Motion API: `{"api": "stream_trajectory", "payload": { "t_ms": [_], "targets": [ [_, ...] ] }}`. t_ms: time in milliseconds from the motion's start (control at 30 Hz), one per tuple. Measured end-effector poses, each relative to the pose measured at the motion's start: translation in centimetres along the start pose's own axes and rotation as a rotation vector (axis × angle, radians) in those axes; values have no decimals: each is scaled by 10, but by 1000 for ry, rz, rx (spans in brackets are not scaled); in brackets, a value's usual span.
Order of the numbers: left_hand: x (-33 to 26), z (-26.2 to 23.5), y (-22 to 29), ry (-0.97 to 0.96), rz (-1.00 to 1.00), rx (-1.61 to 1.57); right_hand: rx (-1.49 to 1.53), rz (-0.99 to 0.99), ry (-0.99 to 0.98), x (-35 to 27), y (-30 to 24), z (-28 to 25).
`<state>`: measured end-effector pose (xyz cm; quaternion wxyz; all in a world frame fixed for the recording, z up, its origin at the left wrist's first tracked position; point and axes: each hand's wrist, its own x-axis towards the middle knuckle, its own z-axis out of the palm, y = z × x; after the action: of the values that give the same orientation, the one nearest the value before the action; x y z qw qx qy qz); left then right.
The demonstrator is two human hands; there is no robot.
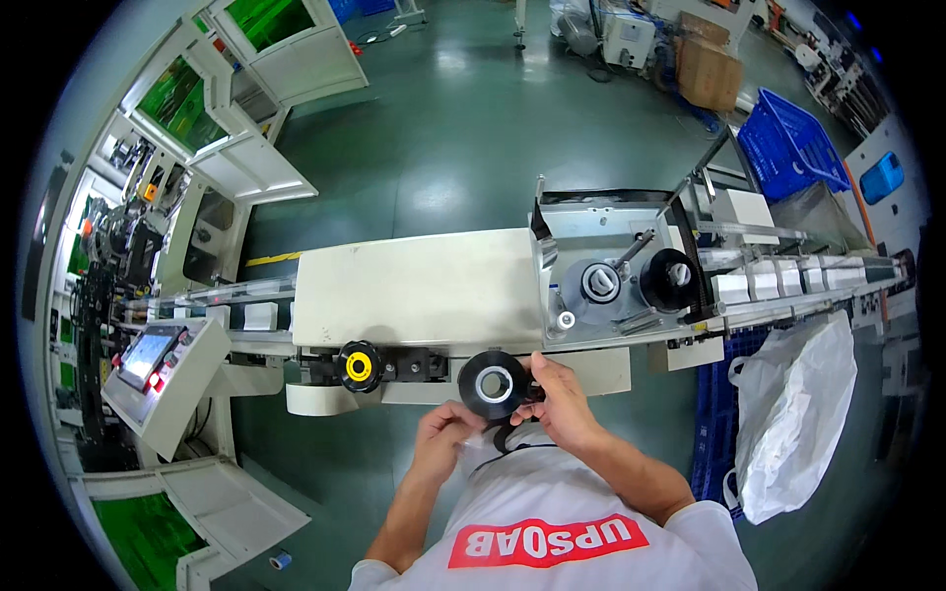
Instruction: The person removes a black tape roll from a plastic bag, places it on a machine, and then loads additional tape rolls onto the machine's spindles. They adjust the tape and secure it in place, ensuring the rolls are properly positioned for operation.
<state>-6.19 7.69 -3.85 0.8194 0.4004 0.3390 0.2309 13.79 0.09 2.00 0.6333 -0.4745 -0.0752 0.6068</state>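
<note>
My right hand (560, 404) grips the edge of a black ribbon roll (474, 398) with a pale core, held in front of my body at the near edge of the machine. A dark loose strip (504, 436) hangs below the roll. Lower and to the left, my left hand (443, 437) is closed, its fingertips pinched at a thin, see-through film (476, 448) beside the roll. A black knob with a yellow centre (361, 366) sits on the machine's near side, left of the roll.
A cream machine cover (414, 286) lies beyond my hands. To its right are a silver-hubbed spindle (600, 283) and a black reel (670, 280). White boxes (763, 281) line the conveyor. A control screen (148, 353) stands left; a white sack (788, 424) lies right.
</note>
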Motion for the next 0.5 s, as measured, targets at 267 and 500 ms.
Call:
{"api": "stream_trajectory", "payload": {
  "t_ms": [267, 500],
  "targets": [
    [18, -1, 7, -144, 65, -104, -171, -165, -57, -7, 11, -17],
    [18, 32, 32, -64, 116, 146, -179, -369, -255, -20, 6, -25]
  ]
}}
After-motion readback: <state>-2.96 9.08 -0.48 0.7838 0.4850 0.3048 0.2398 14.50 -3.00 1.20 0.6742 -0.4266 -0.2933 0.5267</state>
